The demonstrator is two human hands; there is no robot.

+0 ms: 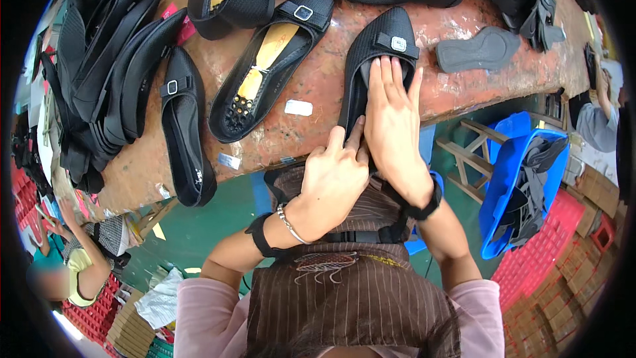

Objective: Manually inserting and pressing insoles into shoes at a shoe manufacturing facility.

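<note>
A black pointed flat shoe [379,32] with a bow and square buckle lies on the worktable, toe pointing away from me. My right hand [395,122] reaches into its opening, fingers straight and flat, fingertips under the bow edge. At the heel, my left hand [336,176] has bent fingers closed on the shoe's back end; the heel itself is mostly hidden. Just left lies another black flat [268,69] with a yellowish inside and a perforated heel area. Farther left is a flat with a dark insole [183,113]. A loose grey insole [478,50] rests to the right.
Several black shoes [109,73] are piled at the table's left, and more stand along the far side. Stacked insoles [530,0] sit at the far right. A blue bin [493,219] of dark insoles stands beside a wooden stool [467,152]. Another person [83,265] is at lower left.
</note>
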